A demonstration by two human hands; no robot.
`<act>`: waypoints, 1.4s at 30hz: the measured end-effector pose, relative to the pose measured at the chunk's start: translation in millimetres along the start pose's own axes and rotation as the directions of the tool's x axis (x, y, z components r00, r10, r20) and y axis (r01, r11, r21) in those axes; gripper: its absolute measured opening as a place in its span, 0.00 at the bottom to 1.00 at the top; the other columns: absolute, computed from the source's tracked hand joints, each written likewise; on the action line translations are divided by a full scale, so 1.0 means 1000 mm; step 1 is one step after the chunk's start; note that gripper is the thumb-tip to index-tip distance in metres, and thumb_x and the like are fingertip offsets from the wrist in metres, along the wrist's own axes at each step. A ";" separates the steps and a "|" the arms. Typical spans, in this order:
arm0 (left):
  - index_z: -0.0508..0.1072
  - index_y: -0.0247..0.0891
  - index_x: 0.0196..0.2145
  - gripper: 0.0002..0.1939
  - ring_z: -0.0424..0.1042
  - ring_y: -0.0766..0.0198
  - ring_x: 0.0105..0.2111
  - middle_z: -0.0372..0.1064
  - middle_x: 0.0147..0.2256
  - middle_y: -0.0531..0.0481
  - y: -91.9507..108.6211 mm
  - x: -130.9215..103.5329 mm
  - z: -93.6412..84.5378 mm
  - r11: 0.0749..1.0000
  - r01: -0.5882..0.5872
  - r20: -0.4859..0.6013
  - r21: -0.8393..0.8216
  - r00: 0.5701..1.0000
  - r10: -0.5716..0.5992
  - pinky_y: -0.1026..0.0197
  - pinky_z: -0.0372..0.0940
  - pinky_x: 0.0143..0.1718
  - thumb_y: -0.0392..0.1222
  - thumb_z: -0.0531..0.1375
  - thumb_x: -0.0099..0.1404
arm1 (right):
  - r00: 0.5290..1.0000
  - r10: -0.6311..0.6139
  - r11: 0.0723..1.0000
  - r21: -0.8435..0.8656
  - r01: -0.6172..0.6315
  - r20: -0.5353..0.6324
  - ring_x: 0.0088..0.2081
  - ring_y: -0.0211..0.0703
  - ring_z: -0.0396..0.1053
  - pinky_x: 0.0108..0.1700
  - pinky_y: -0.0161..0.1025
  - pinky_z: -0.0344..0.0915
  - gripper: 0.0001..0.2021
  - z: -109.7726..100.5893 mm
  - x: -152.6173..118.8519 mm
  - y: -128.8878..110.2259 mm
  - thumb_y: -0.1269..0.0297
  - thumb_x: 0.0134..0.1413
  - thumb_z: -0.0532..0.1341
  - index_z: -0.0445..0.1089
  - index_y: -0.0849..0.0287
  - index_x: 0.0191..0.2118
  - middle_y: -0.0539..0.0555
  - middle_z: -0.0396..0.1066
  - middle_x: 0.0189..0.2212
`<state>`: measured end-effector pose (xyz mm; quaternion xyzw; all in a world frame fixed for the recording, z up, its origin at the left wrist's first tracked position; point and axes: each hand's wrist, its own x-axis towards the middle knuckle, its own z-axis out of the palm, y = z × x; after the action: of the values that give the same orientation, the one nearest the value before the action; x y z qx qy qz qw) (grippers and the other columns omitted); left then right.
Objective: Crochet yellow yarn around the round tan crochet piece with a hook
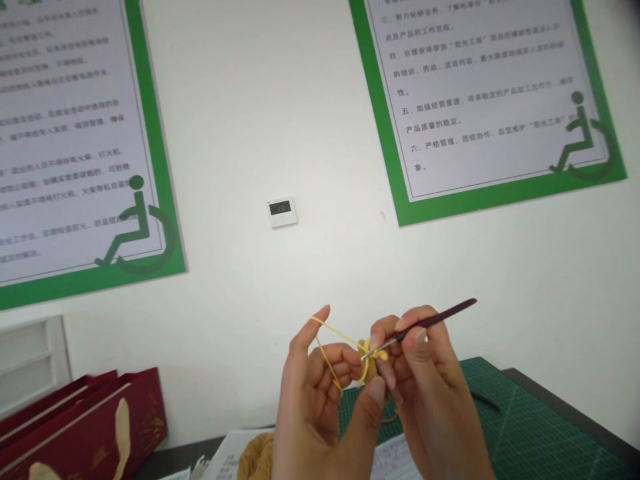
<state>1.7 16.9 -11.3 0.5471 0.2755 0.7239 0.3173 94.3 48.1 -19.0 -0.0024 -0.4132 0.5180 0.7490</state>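
Crochet piece with hook

Head view: left hand, fingers pinching the crochet piece, yellow yarn over raised index finger. Right hand, fingers closed on the hook, its tip at the crochet piece between both hands. Beyond: tan yarn ball.

2 hands with yellow yarn, crochet hook

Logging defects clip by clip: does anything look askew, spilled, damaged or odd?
A faint mark on the white wall, beside the lower-left corner of the right poster, stands out against the plain surface. The hook and yellow yarn look fine.
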 end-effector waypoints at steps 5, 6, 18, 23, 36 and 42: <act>0.60 0.51 0.65 0.36 0.78 0.57 0.40 0.77 0.35 0.52 -0.003 0.003 -0.002 0.999 -0.001 0.016 0.048 1.000 0.000 0.53 0.68 0.49 0.43 0.68 0.63 | 1.000 0.000 1.000 -0.005 0.000 0.011 0.22 0.30 0.61 0.25 0.30 0.58 0.11 0.003 -0.004 0.002 0.51 0.68 0.61 0.65 0.51 0.38 0.48 0.74 0.31; 0.60 0.51 0.65 0.35 0.78 0.58 0.39 0.76 0.34 0.53 -0.003 0.003 -0.002 0.998 -0.017 0.016 0.057 1.000 0.016 0.53 0.68 0.49 0.42 0.67 0.64 | 1.000 0.002 1.000 -0.005 -0.002 0.018 0.22 0.31 0.62 0.25 0.30 0.58 0.11 0.004 -0.004 0.003 0.51 0.68 0.60 0.65 0.51 0.38 0.48 0.74 0.31; 0.68 0.48 0.59 0.24 0.75 0.61 0.33 0.75 0.34 0.53 0.004 0.003 -0.002 0.993 -0.107 -0.060 0.047 0.992 0.109 0.59 0.72 0.37 0.36 0.64 0.66 | 0.999 -0.049 0.996 -0.079 0.048 -0.012 0.20 0.29 0.61 0.23 0.29 0.57 0.10 -0.002 0.002 0.004 0.53 0.68 0.61 0.65 0.53 0.39 0.48 0.75 0.30; 0.72 0.44 0.55 0.23 0.77 0.66 0.35 0.77 0.33 0.52 0.016 -0.001 0.007 0.995 -0.094 -0.141 0.018 0.985 0.096 0.68 0.72 0.37 0.31 0.65 0.64 | 0.999 0.016 1.000 -0.014 -0.015 0.032 0.20 0.28 0.63 0.21 0.26 0.57 0.08 -0.004 0.001 0.000 0.54 0.70 0.58 0.64 0.51 0.40 0.46 0.75 0.32; 0.76 0.48 0.53 0.30 0.80 0.64 0.33 0.79 0.32 0.54 0.017 0.007 -0.004 0.996 -0.010 -0.029 -0.088 1.000 0.007 0.66 0.76 0.35 0.27 0.72 0.55 | 0.982 -0.172 0.959 -0.216 0.184 0.071 0.19 0.30 0.64 0.21 0.29 0.60 0.06 -0.003 0.000 -0.001 0.57 0.71 0.57 0.65 0.50 0.40 0.48 0.77 0.32; 0.75 0.46 0.53 0.29 0.78 0.66 0.31 0.79 0.31 0.54 0.022 0.001 0.006 0.993 0.001 -0.121 -0.122 0.993 -0.016 0.69 0.74 0.34 0.27 0.70 0.55 | 0.980 -0.192 0.957 -0.210 0.200 0.056 0.18 0.29 0.64 0.19 0.27 0.59 0.07 -0.003 0.000 -0.002 0.57 0.71 0.57 0.65 0.51 0.40 0.48 0.76 0.32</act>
<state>4.3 3.9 7.1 0.4805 0.2520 0.7699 0.3358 97.5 48.6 -19.9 -0.0332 -0.4780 0.3937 0.7845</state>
